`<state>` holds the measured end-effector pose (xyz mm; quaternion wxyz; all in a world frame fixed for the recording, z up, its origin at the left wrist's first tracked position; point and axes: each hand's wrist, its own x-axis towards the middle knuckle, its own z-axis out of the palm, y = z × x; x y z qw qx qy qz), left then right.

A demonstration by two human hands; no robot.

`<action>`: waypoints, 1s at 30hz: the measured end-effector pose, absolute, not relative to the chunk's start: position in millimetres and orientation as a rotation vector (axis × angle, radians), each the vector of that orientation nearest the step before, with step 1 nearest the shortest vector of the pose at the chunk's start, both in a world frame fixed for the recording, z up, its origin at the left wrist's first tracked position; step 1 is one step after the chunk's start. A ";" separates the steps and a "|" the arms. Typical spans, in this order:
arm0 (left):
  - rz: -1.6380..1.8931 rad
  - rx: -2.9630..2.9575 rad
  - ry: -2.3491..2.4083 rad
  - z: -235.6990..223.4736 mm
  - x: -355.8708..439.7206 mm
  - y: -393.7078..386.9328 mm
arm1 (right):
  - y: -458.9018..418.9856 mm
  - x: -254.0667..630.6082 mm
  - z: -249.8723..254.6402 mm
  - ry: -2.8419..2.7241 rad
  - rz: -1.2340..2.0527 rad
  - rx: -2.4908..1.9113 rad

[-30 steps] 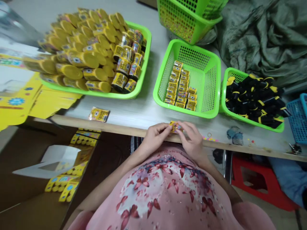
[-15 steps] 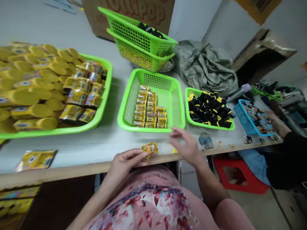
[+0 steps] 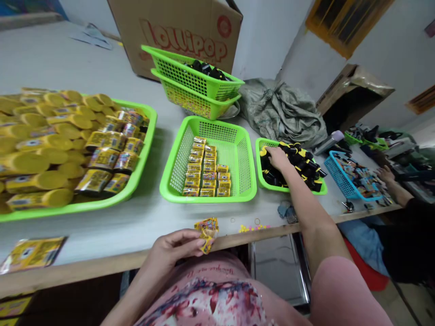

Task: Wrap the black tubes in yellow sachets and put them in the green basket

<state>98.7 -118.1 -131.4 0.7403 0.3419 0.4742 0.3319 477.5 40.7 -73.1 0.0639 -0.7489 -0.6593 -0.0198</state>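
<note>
Left hand [image 3: 173,248] is at the front edge of the table [image 3: 146,228], fingers curled and pinching a crumpled yellow foil packet [image 3: 207,233], which sticks out past the fingertips and sits just above the edge. Right arm stretches across the table, and right hand [image 3: 277,158] is down in a small green basket [image 3: 288,189] near the front right, touching a pile of black-and-yellow pieces [image 3: 301,167]. Fingers are bent over the pile; cannot tell if they are gripping anything.

Middle of the table has a green mesh basket [image 3: 210,198] with rows of small yellow packets [image 3: 204,174] stacked inside. To the left is a big green tray [image 3: 136,177] full of yellow-capped tubes [image 3: 34,163] and foil packs [image 3: 108,158]. A flat yellow packet [image 3: 32,253] lies near the front left edge. Two stacked green baskets [image 3: 193,77] sit at the back, beside a lollipop cardboard box [image 3: 183,31] and a crumpled gray sack [image 3: 282,108]. Far right, a co-worker's hand [image 3: 385,174] is next to a blue basket [image 3: 350,179].
</note>
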 end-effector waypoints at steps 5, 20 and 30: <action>0.691 0.699 1.065 -133.4 100.4 -115.1 | 41.0 482.6 -60.1 -2.013 -0.084 -2.259; 0.741 0.755 1.029 -127.9 106.2 -122.7 | -145.8 302.1 -108.4 -1.321 1.175 -1.276; 0.898 0.800 1.008 -139.8 105.5 -127.0 | -146.0 294.3 -130.0 -1.176 1.176 -1.312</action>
